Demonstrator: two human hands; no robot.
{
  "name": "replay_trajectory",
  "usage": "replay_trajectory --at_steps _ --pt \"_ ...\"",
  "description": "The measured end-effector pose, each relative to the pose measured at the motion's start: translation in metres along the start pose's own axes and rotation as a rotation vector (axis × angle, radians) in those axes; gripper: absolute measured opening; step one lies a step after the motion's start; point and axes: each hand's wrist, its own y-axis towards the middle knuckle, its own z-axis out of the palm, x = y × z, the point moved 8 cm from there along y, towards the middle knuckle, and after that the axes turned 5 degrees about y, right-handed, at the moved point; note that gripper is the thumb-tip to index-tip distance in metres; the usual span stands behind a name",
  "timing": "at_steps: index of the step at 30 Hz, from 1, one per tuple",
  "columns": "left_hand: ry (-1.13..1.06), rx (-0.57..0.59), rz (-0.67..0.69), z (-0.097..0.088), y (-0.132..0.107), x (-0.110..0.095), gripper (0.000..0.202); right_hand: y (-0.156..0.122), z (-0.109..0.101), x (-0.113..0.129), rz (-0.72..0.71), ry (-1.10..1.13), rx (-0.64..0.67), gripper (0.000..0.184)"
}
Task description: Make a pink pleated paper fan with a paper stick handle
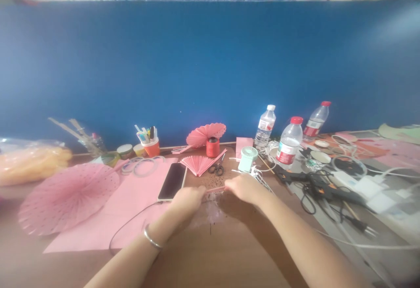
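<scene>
Between my two hands runs a narrow pink folded paper strip (215,189), held level just above the brown table. My left hand (189,198), with a silver bangle at the wrist, is closed on the strip's left end. Its right end is pinched in my right hand (244,188). Just beyond lie a half-open pleated pink paper fan (199,164) and a pair of small dark scissors (216,170). A phone (171,181) lies beside my left hand on a large pink paper sheet (127,205). Dark specks are scattered on the table near the scissors.
A round pink fan (70,196) lies at left. Behind stand a pen cup (152,147), a red thread spool (212,148) and another pink fan (206,134). A mint handheld fan (247,159), water bottles (289,143), tangled cables and a white power strip (364,187) crowd the right.
</scene>
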Motion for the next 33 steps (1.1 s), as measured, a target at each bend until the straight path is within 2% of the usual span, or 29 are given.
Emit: replay_trajectory --at_steps 3,5,8,12,17,19,22,24,26,27,28,29,33 --pt "-0.073 -0.016 -0.054 -0.002 0.006 0.012 0.017 -0.006 -0.022 -0.035 0.083 0.095 -0.096 0.023" --pt "-0.151 -0.031 -0.063 -0.003 0.008 0.012 0.018 -0.010 -0.033 -0.047 0.109 0.193 -0.160 0.027" --pt "-0.292 -0.068 -0.048 -0.005 0.008 0.007 0.029 -0.012 -0.040 -0.052 0.129 0.360 -0.240 0.038" --pt "-0.478 -0.094 0.001 -0.008 0.007 0.004 0.038 -0.012 -0.039 -0.060 0.165 0.505 -0.339 0.049" --pt "-0.590 -0.134 -0.085 0.000 0.010 0.024 0.042 -0.021 -0.044 -0.085 0.249 0.504 -0.488 0.054" --pt "-0.584 -0.151 -0.122 0.001 0.011 0.030 0.042 -0.025 -0.051 -0.086 0.277 0.464 -0.548 0.050" --pt "-0.515 -0.177 -0.115 -0.003 0.008 0.025 0.036 -0.024 -0.064 -0.059 0.230 0.349 -0.637 0.035" --pt "-0.441 -0.199 -0.096 -0.007 0.005 0.018 0.031 -0.018 -0.064 -0.017 0.062 0.146 -0.653 0.041" --pt "-0.368 -0.214 -0.082 -0.011 0.002 0.013 0.026 -0.006 -0.043 0.023 -0.113 0.074 -0.501 0.041" --pt "-0.337 -0.217 -0.074 -0.013 0.000 0.011 0.024 -0.001 -0.029 0.036 -0.153 0.055 -0.403 0.034" --pt "-0.314 -0.217 -0.065 -0.015 0.000 0.011 0.022 0.002 -0.015 0.044 -0.158 0.034 -0.326 0.023" --pt "-0.298 -0.214 -0.053 -0.017 0.000 0.012 0.022 0.004 -0.006 0.048 -0.145 0.026 -0.303 0.019" --pt "-0.278 -0.219 -0.050 -0.037 0.007 0.032 0.032 0.001 0.008 0.039 -0.088 0.003 -0.327 0.024"
